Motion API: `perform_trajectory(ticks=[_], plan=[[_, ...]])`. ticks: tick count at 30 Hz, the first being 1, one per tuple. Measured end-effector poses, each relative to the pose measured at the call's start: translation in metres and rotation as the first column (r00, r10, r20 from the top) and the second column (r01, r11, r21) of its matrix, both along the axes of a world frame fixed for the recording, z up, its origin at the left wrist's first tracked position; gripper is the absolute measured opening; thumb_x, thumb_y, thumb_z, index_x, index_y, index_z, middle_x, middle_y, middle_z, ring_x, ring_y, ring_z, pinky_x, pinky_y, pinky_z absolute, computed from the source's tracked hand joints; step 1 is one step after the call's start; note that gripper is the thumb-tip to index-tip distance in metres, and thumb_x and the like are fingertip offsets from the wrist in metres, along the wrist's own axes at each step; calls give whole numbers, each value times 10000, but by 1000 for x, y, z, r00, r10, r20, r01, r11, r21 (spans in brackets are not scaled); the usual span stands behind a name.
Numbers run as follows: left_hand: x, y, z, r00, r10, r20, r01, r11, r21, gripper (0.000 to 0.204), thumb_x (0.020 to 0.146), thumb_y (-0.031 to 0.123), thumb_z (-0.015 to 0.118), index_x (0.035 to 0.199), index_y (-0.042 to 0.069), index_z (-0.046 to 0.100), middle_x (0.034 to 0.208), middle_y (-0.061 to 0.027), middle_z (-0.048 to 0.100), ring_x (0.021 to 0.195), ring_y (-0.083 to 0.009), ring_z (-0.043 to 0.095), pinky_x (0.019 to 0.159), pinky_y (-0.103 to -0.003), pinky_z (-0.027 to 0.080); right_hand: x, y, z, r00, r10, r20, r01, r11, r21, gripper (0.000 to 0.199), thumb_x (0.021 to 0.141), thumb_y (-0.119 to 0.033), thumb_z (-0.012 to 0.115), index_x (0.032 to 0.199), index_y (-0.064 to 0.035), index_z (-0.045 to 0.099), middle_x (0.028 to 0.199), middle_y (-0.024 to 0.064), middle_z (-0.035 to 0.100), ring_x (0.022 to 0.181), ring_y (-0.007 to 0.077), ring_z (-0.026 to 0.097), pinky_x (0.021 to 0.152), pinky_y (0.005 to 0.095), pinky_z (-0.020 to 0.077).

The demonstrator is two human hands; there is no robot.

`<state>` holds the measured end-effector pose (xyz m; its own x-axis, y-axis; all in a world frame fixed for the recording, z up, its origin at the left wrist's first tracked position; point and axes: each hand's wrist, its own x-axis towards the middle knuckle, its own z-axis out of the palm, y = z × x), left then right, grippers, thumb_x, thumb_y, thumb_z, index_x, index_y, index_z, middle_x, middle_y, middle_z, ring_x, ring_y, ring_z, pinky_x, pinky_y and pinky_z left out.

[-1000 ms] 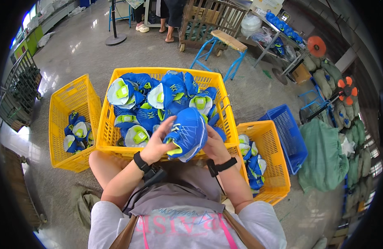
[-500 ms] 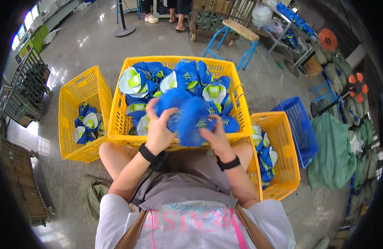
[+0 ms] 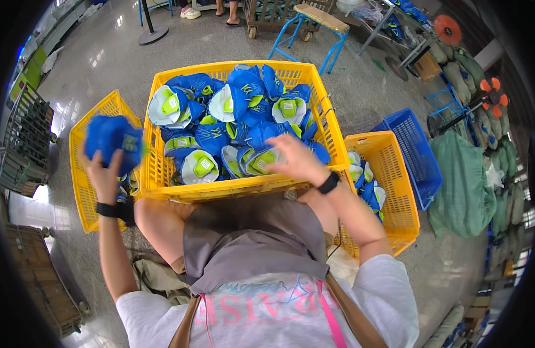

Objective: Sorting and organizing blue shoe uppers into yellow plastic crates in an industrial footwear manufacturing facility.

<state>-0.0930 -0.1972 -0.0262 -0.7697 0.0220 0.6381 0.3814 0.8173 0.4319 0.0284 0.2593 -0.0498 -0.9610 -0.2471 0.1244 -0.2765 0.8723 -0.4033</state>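
Observation:
Over the left yellow crate (image 3: 82, 174), my left hand (image 3: 104, 177) is closed on a blue shoe upper (image 3: 112, 139), smeared by motion. I cannot tell whether it is one piece or two. My right hand (image 3: 299, 158) reaches over the front right of the big middle yellow crate (image 3: 215, 190), fingers apart and holding nothing. It hovers close to a white-lined upper (image 3: 261, 162); whether it touches is unclear. Piled loosely in the middle crate are several blue uppers (image 3: 212, 138) with white linings and lime-green tongues, some turned opening up.
On the right stand another yellow crate (image 3: 392, 174) with more uppers, a blue crate (image 3: 415, 156) and a green sack (image 3: 461, 185). A stool (image 3: 322, 17) is behind the middle crate. Orange-bladed fans (image 3: 493, 100) stand far right. Carts (image 3: 29, 139) line the left, and another person's feet (image 3: 232, 18) show at the back.
Both hands had been together on blue uppers above the middle crate. My left hand has swung left with an upper, while my right hand has let go. The whole view has shifted slightly.

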Motion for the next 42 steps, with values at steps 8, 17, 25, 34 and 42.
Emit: perform_trajectory(ticks=[8, 17, 25, 34, 42], plan=[[-21, 52, -50, 981, -2, 194, 49, 970, -238, 543, 660, 289, 739, 1155, 182, 543, 1372, -193, 307, 1301, -386, 218, 983, -574, 242, -61, 0, -21, 669, -165, 725, 284, 958, -44, 508, 816, -477, 534, 1062, -35, 584, 729, 142, 642, 547, 211, 625, 546, 310, 498], [25, 217, -23, 497, -658, 566, 698, 691, 190, 410, 793, 272, 643, 1141, 99, 515, 1231, -127, 465, 1223, -276, 369, 971, -401, 298, -38, 48, -17, 931, -74, 356, 330, 582, -743, 169, 700, -112, 750, 685, -93, 583, 652, -77, 489, 631, 12, 411, 555, 182, 337], [30, 285, -51, -151, -941, 303, 192, 273, 943, 468, 862, 141, 591, 1248, -7, 373, 1177, -78, 496, 1029, -130, 495, 860, -284, 432, -17, 46, -10, 914, 281, 293, 262, 143, -954, 536, 679, 101, 664, 1129, -94, 449, 1023, 27, 546, 930, 136, 541, 865, 275, 441], [4, 270, -99, 333, -686, 648, 587, 688, 427, 604, 725, 313, 713, 1147, -29, 447, 1072, -195, 519, 1014, -294, 504, 876, -374, 416, 57, 200, 43, 933, -215, 290, 358, 445, -821, 547, 578, -47, 592, 1118, 9, 526, 1087, 66, 581, 997, 178, 546, 926, 303, 403], [-40, 375, -129, 403, -164, 900, 533, 842, -85, 1160, 540, 633, 723, 1367, 22, 186, 1344, -259, 300, 1224, -412, 341, 950, -474, 377, 69, 228, 26, 852, -513, 105, 523, 845, -111, 496, 704, -70, 590, 1187, -35, 483, 1162, 177, 509, 1052, 317, 525, 884, 370, 440]])
